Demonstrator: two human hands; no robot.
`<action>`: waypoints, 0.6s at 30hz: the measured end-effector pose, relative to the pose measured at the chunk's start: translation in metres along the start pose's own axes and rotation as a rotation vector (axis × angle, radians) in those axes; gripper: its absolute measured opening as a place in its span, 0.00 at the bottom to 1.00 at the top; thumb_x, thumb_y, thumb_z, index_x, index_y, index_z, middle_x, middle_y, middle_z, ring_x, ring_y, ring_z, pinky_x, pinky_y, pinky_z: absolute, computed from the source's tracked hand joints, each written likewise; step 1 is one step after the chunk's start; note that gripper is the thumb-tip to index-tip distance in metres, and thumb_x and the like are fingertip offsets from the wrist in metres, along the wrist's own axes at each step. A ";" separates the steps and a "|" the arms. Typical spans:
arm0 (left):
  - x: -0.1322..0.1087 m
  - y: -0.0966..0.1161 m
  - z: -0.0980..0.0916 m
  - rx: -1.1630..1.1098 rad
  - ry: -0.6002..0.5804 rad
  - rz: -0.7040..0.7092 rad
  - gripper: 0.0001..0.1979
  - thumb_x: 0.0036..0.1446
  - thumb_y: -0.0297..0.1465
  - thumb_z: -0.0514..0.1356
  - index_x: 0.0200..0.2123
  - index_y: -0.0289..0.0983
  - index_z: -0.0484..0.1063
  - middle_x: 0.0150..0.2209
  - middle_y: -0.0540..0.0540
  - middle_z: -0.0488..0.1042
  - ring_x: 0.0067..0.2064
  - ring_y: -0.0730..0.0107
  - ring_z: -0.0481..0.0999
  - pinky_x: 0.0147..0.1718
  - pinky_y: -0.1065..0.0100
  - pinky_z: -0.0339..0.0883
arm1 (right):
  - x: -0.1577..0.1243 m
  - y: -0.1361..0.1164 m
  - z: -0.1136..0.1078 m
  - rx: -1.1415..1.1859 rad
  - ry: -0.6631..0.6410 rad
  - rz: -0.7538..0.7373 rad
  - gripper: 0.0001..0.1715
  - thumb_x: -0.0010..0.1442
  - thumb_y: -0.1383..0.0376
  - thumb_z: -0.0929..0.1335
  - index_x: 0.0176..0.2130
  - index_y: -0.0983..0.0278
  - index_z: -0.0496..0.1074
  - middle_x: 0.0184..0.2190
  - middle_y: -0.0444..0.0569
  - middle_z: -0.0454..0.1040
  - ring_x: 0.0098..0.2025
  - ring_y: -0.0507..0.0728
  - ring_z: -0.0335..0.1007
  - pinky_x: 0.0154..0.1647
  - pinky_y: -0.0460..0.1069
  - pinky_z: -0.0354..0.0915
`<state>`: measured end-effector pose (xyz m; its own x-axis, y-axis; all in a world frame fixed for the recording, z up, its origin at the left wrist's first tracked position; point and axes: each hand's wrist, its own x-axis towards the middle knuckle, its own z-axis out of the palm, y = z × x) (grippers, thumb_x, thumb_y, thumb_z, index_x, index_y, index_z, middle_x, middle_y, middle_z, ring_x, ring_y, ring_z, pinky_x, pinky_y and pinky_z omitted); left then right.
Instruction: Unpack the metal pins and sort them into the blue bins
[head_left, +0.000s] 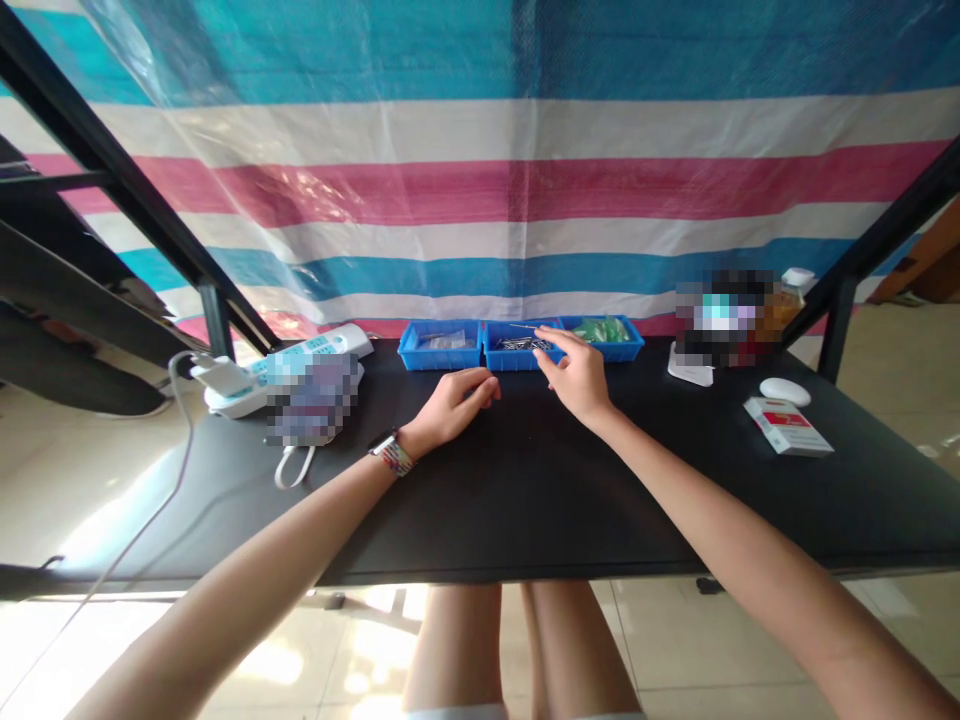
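Note:
Three small blue bins stand in a row at the far edge of the black table. My right hand [577,375] reaches over the middle bin [491,358], which holds a heap of small metal pieces [517,343], with fingers stretched and thumb apart. A thin, light strip [523,325] shows by its fingertips; whether they touch it is unclear. Just in front of the bins, my left hand [454,400] rests low with curled fingers, and anything inside is hidden. The left bin [439,359] contains clear plastic packets [446,341]; the right bin [622,351] contains green pieces [604,330].
At left lie a white power strip [315,347] with a plugged-in charger [223,376], a cable, and a blurred device [319,400]. A cigarette-like box [787,428], a white oval object [784,391] and a bottle [793,290] are at right. A striped sheet [450,190] hangs behind.

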<state>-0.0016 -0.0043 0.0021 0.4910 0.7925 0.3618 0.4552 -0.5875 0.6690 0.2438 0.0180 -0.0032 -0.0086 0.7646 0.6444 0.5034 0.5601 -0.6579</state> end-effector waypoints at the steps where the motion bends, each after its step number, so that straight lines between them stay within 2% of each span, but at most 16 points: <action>1: 0.000 0.000 0.000 0.009 0.002 0.005 0.23 0.77 0.45 0.50 0.36 0.36 0.75 0.32 0.47 0.76 0.34 0.67 0.75 0.38 0.67 0.68 | 0.001 0.005 0.000 -0.041 -0.015 -0.013 0.14 0.67 0.62 0.69 0.49 0.60 0.82 0.56 0.54 0.82 0.36 0.58 0.78 0.41 0.54 0.73; 3: 0.001 0.000 0.000 0.054 0.055 0.018 0.20 0.76 0.42 0.51 0.37 0.37 0.75 0.35 0.45 0.77 0.37 0.65 0.77 0.40 0.66 0.70 | -0.001 0.012 -0.001 -0.097 -0.023 -0.031 0.13 0.67 0.64 0.69 0.47 0.61 0.83 0.56 0.55 0.82 0.41 0.60 0.79 0.45 0.56 0.73; 6: 0.003 -0.002 -0.005 0.270 0.240 0.034 0.13 0.72 0.37 0.54 0.45 0.37 0.76 0.45 0.40 0.78 0.48 0.57 0.77 0.52 0.59 0.71 | -0.008 0.011 -0.006 -0.094 0.005 -0.048 0.12 0.66 0.67 0.67 0.43 0.61 0.82 0.51 0.54 0.83 0.38 0.60 0.78 0.43 0.55 0.72; 7: 0.003 -0.003 -0.007 0.378 0.300 0.021 0.14 0.71 0.36 0.54 0.51 0.37 0.75 0.50 0.38 0.78 0.53 0.53 0.76 0.57 0.55 0.69 | -0.011 0.009 -0.007 -0.081 0.007 -0.057 0.12 0.66 0.67 0.67 0.42 0.61 0.82 0.49 0.53 0.83 0.36 0.59 0.76 0.40 0.54 0.71; 9: 0.004 -0.008 -0.013 0.598 0.363 -0.044 0.22 0.69 0.35 0.56 0.62 0.36 0.71 0.60 0.35 0.74 0.63 0.45 0.70 0.65 0.47 0.62 | -0.016 0.003 -0.007 -0.063 -0.018 -0.082 0.12 0.66 0.68 0.66 0.41 0.61 0.81 0.46 0.52 0.82 0.33 0.57 0.74 0.37 0.53 0.70; 11: 0.005 -0.012 -0.019 0.755 0.328 -0.146 0.27 0.68 0.36 0.57 0.67 0.33 0.67 0.64 0.30 0.71 0.67 0.39 0.66 0.67 0.42 0.57 | -0.021 -0.001 -0.004 -0.059 -0.068 -0.105 0.12 0.66 0.69 0.66 0.41 0.61 0.80 0.45 0.50 0.82 0.30 0.55 0.71 0.36 0.52 0.68; 13: 0.005 -0.014 -0.025 0.862 0.220 -0.235 0.26 0.68 0.36 0.57 0.65 0.31 0.69 0.61 0.29 0.73 0.65 0.37 0.68 0.67 0.40 0.57 | -0.024 -0.003 0.001 -0.056 -0.125 -0.121 0.12 0.65 0.71 0.66 0.41 0.60 0.80 0.44 0.49 0.81 0.28 0.54 0.68 0.36 0.51 0.67; 15: 0.006 -0.011 -0.030 0.947 0.116 -0.279 0.22 0.68 0.35 0.57 0.60 0.32 0.73 0.56 0.30 0.77 0.61 0.38 0.73 0.64 0.42 0.61 | -0.027 -0.004 0.005 -0.047 -0.177 -0.132 0.12 0.65 0.72 0.66 0.40 0.60 0.79 0.43 0.49 0.80 0.27 0.53 0.68 0.36 0.51 0.67; 18: 0.008 -0.002 -0.041 1.006 -0.006 -0.289 0.20 0.65 0.32 0.58 0.58 0.33 0.74 0.54 0.32 0.79 0.56 0.42 0.79 0.56 0.50 0.70 | -0.029 -0.003 0.007 -0.035 -0.235 -0.156 0.13 0.64 0.73 0.66 0.38 0.61 0.79 0.41 0.48 0.79 0.27 0.52 0.67 0.36 0.50 0.65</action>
<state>-0.0290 0.0101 0.0301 0.2673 0.9253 0.2691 0.9625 -0.2430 -0.1207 0.2365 -0.0038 -0.0221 -0.2866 0.7253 0.6259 0.5095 0.6687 -0.5415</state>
